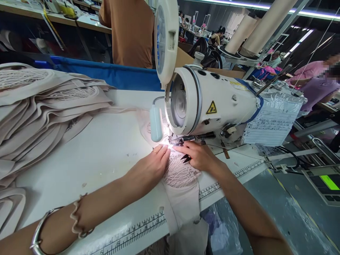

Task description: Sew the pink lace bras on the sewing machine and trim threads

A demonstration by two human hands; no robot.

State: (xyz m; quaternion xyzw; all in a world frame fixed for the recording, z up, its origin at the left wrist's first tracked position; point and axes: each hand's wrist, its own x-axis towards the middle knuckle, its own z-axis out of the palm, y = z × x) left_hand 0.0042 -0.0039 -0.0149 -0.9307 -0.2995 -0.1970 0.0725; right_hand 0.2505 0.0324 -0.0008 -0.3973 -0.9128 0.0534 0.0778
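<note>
A pale pink piece of fabric with lace (180, 173) lies under the sewing head of a white sewing machine (212, 101) and hangs over the table's front edge. My left hand (156, 161) rests on the fabric's left side, fingers stretched forward and flat beside the lit needle area. On the other side, my right hand (198, 154) has its index finger extended onto the fabric near the presser foot. Dark pointed blades of thread snips (186, 158) stick out from beneath that hand, their handles hidden in the palm. Glare washes out the needle itself.
Stacked pale pink fabric pieces (53, 109) fill the table's left side. A small lamp (156, 124) stands by the needle. Ruler tape (138, 232) runs along the front edge. Behind a blue cloth barrier (111, 73) stands a person in brown (130, 33). Thread cones (241, 33) stand above right.
</note>
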